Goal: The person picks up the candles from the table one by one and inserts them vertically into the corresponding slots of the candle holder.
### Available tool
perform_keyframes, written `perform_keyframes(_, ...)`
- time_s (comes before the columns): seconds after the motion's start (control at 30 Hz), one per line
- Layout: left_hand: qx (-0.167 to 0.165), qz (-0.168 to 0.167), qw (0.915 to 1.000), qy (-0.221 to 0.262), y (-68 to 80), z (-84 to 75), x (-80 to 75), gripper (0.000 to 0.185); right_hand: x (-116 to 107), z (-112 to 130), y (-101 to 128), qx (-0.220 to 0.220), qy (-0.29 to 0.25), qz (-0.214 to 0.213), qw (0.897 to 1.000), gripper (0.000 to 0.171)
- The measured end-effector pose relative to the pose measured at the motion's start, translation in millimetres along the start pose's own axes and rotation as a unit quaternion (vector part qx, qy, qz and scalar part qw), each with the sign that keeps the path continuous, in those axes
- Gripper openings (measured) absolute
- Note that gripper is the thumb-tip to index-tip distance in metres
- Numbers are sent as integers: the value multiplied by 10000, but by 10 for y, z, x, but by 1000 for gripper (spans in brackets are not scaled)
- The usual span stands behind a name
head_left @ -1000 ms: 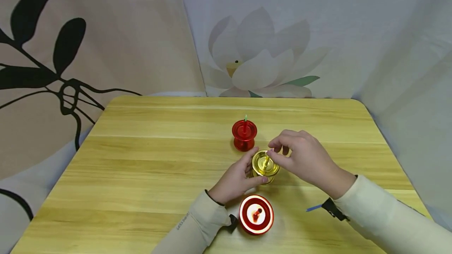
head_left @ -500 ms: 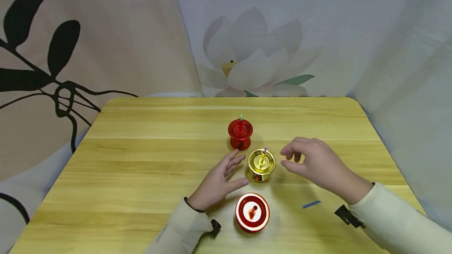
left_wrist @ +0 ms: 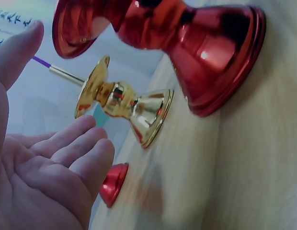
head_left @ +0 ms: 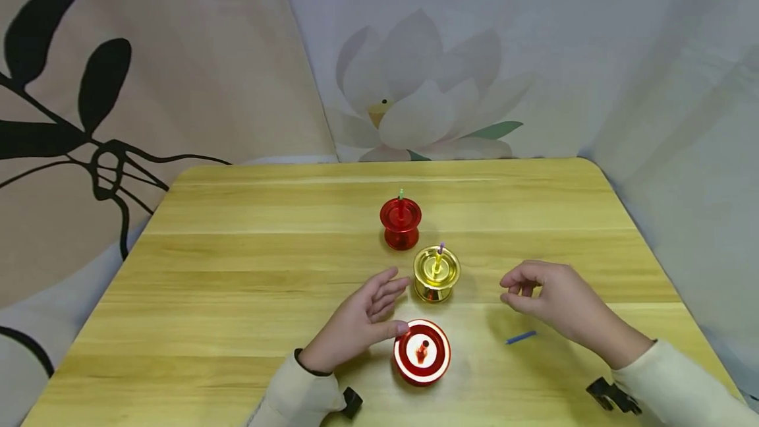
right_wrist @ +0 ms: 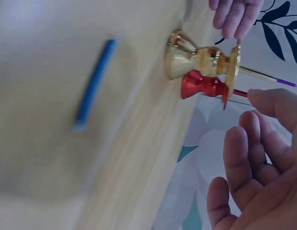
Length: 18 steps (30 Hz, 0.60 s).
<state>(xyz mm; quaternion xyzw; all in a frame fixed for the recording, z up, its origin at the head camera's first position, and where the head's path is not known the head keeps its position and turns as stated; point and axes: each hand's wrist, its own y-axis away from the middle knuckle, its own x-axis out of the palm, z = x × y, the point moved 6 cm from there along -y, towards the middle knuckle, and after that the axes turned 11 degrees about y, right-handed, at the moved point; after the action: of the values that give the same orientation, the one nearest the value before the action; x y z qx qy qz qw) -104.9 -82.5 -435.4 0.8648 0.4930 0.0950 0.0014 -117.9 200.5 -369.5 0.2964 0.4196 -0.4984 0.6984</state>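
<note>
My left hand (head_left: 358,318) has its fingers extended beside a gold candle holder (head_left: 434,292), holding nothing. A purple candle (head_left: 441,247) stands upright in that holder's tube. In the head view the left thumb overlaps the rim of the nearest red candle holder (head_left: 439,364); whether it touches is unclear. Farther back, another red candle holder (head_left: 401,237) carries a green candle (head_left: 401,194). Over the table's right part, my right hand (head_left: 563,302) hangs with loosely bent fingers and nothing in them. Below it lies a slim blue candle (right_wrist: 95,86), apart from the fingers.
The wooden table (head_left: 237,295) runs back to pale fabric (head_left: 225,71) printed with leaves and a white flower. The three holders stand in a rough line from front to back. A black strap buckle (head_left: 613,395) hangs at the right cuff.
My left hand has let go of the gold holder and moved off toward the lower left. The right hand has left the purple candle and moved right and down, near the blue candle.
</note>
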Motion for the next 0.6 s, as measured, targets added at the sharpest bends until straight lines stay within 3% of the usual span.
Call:
perform_keyframes(0.33,-238,1025,9933,484,74,47,171,81,242,-287,174,404,-163,889,9951,11)
perform_keyframes(0.6,-190,1298,9890,684,102,87,255,86,385,-477,264,349,-147,1442,9888,10)
